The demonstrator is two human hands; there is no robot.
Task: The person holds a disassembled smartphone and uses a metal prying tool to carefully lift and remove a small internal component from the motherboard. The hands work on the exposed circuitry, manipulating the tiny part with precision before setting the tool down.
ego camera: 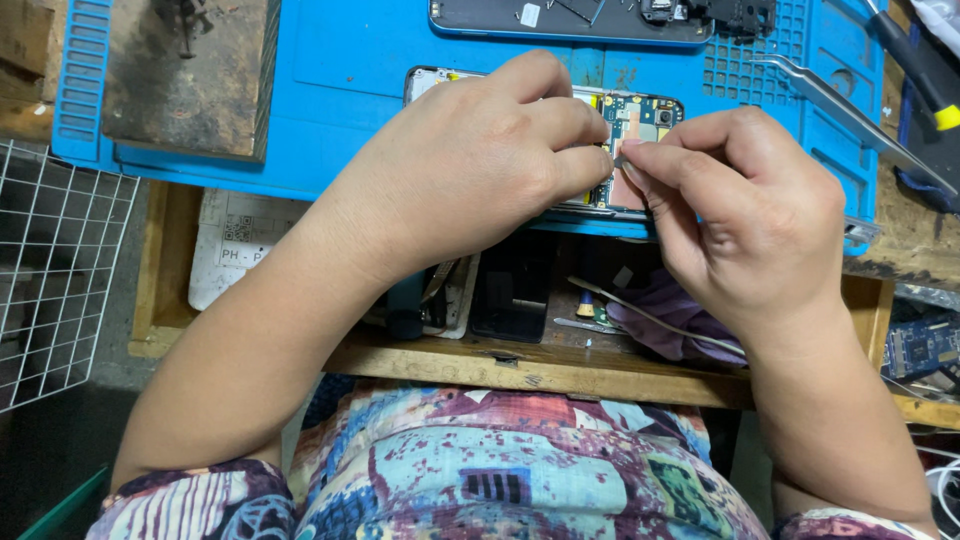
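While the opened phone (630,130) lay flat on the blue work mat (340,90), its green circuit board and a copper-coloured patch showing, both hands met over it. The left hand (470,165) covered most of the phone, fingers curled and pressed down on its frame. The right hand (745,215) had thumb and forefinger pressed together, pinching a tiny grey part (620,160) just above the board's edge.

A second opened phone (570,20) lay at the mat's far edge, and metal tweezers (850,110) rested slantwise on the gridded right corner, near a yellow-tipped tool (915,75). A dark worn block (185,75) sat on the mat's left end, well apart from the hands.

Below the mat's near edge, an open wooden drawer (540,365) held a white label sheet (235,245) with dark square codes at its left, a black slab and purple cloth (665,320). A white wire grid (55,270) stood at the left; little free mat remained around the hands.
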